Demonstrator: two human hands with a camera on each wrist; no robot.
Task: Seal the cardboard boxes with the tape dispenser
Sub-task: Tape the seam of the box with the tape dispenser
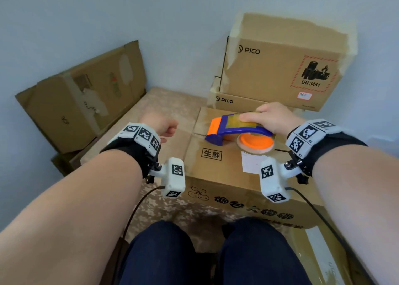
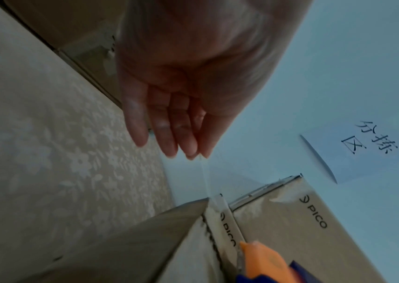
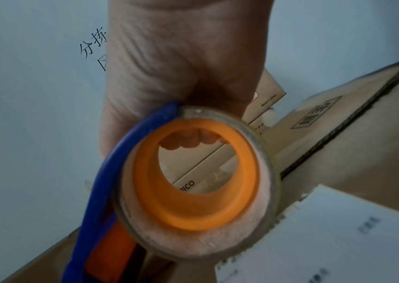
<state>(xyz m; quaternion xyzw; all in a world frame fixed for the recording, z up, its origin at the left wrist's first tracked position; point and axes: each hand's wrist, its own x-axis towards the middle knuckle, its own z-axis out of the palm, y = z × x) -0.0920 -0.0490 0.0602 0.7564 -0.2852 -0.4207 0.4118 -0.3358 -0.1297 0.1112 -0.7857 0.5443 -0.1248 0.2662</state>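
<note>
A brown cardboard box [image 1: 216, 172] printed with Chinese characters lies in front of me, its top flaps closed. My right hand [image 1: 272, 116] grips a blue and orange tape dispenser [image 1: 233, 129] that lies low over the top seam, its orange nose pointing left. In the right wrist view my fingertips [image 3: 191, 141] show through the orange core of the tape roll [image 3: 193, 220]. My left hand [image 1: 159, 125] hovers just left of the box, holding nothing. The left wrist view shows its fingers [image 2: 169, 130] relaxed and nearly straight, above the box corner [image 2: 145, 249] and the dispenser's nose [image 2: 261, 262].
Two PICO boxes [image 1: 280, 64] are stacked against the wall behind the front box. A worn cardboard box [image 1: 82, 94] leans at the back left. A floral cloth [image 1: 164, 103] covers the table. Another taped box [image 1: 319, 252] sits at my right knee. A paper sign [image 2: 363, 149] hangs on the wall.
</note>
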